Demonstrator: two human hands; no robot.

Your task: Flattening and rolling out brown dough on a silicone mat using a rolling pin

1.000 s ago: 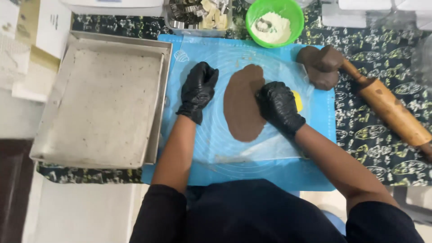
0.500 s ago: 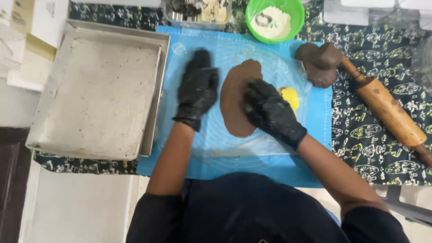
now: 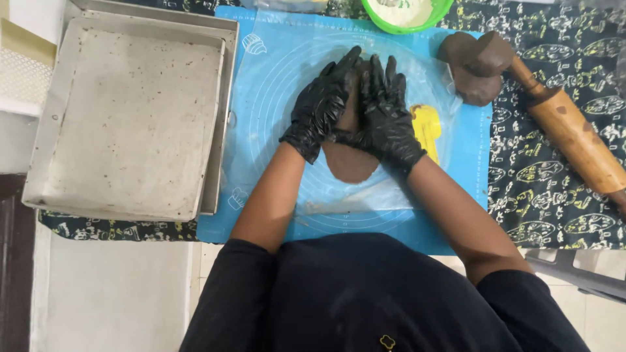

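Your left hand (image 3: 321, 104) and right hand (image 3: 386, 111) lie open, palms flat on the brown dough (image 3: 349, 160), whose long axis runs toward you

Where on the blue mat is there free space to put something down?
The blue mat is bare on its left, between the left hand and the metal tray, and along its near edge. The centre is crowded: both hands press the brown dough; the right hand borders a yellow piece.
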